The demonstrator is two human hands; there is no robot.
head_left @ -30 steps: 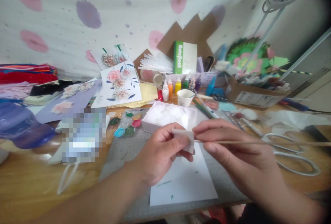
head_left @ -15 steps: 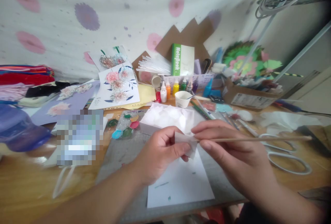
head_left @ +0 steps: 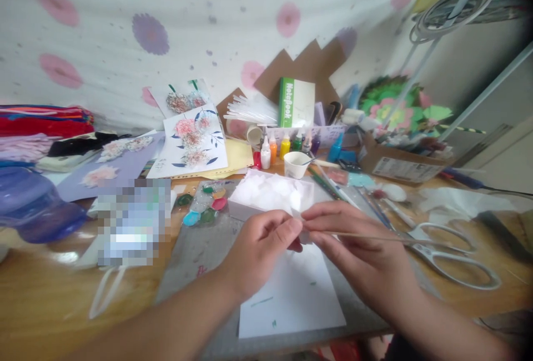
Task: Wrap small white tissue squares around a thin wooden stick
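Note:
My left hand (head_left: 264,252) is closed, thumb and fingers pinching a small, thin white piece (head_left: 306,236) that looks like paper or fabric. Close against it, my right hand (head_left: 364,247) grips a thin wooden stick (head_left: 370,236), which lies nearly level and points right. The right fingertips also touch the white piece, and fingers cover most of it. Under both hands lies a white sheet (head_left: 291,305) with a few green marks, on a grey cutting mat (head_left: 200,277). Just behind the hands is a shallow white box (head_left: 245,210) filled with fluffy white material.
Paint blobs (head_left: 204,205) sit left of the box. Behind stand a paper cup (head_left: 295,166), several paint bottles (head_left: 285,147) and a notebook (head_left: 297,103). White-handled scissors (head_left: 453,261) lie to the right, near brushes and a cardboard box (head_left: 403,166). Flower pictures (head_left: 191,139) lean at back left.
The white piece, flatter and more exposed before, is now mostly covered by my fingers. The stick's free end has swung slightly down and left. My right hand has shifted a little left.

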